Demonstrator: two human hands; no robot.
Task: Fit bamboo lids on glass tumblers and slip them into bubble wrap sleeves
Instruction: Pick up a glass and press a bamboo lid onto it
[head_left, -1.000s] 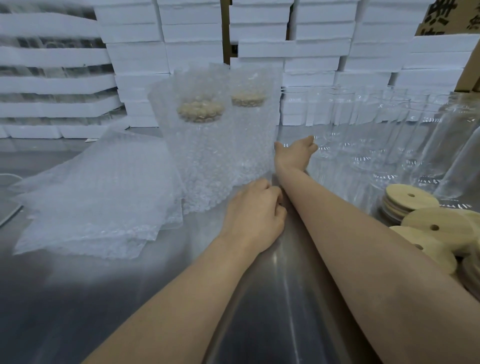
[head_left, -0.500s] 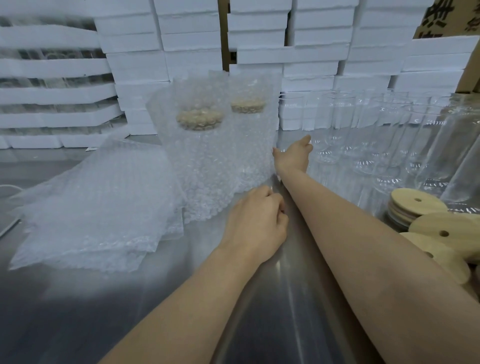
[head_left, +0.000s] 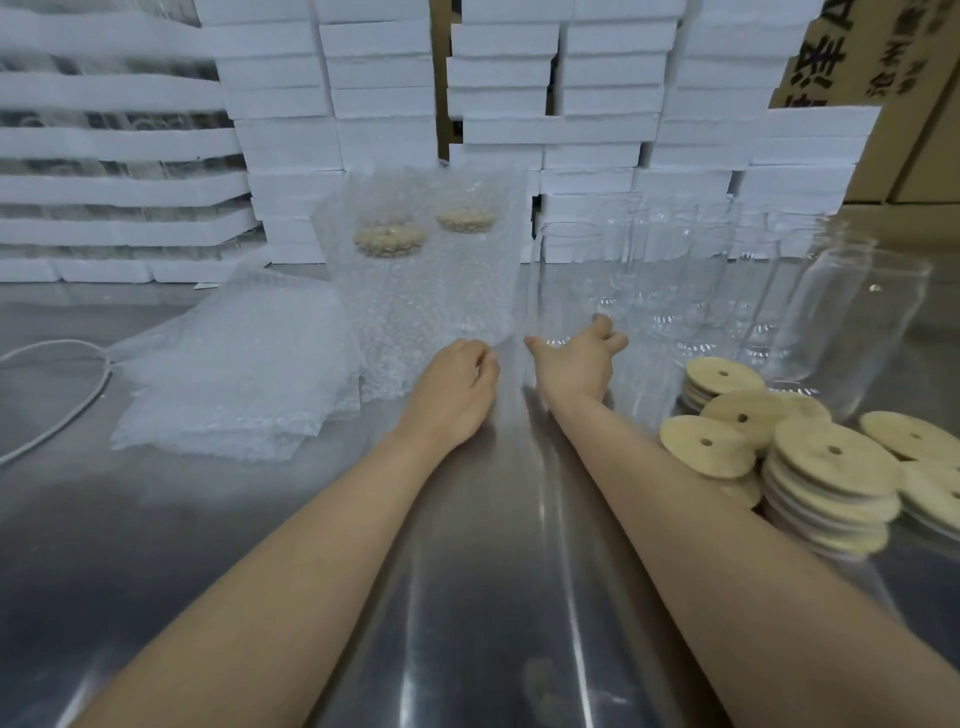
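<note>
Bare glass tumbler (head_left: 569, 270) stands upright, mouth up, on the tabletop (head_left: 467, 597), just right of the bubble wrap sleeve (head_left: 467, 291). Right hand (head_left: 571, 364) is at its base, fingers (head_left: 615, 342) spread either side. Left hand (head_left: 457, 395) curls at the sleeve's lower corner, grip hidden.

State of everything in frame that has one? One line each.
Wrapped tumblers: two, upright, lidded, sleeved.
Bare tumblers: upright, unlidded.
Lids: loose stacks, unfitted.
Flat sleeves: piled, empty.
Left hand: curled at sleeve edge, grip unclear.
Right hand: open, by bare tumbler.
</note>
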